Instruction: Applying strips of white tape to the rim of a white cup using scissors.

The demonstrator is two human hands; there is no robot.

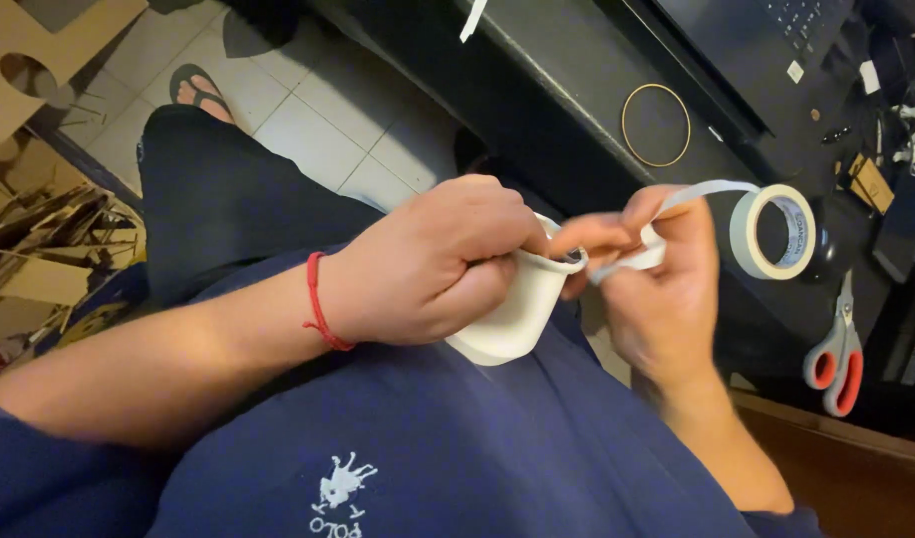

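The left hand (428, 264) grips a white cup (512, 314) over the lap. The right hand (652, 274) pinches a strip of tape (702, 189) at its rim, pulled from the roll (773, 231) on the table (577, 90). The tape could twist and stick to itself if it goes slack
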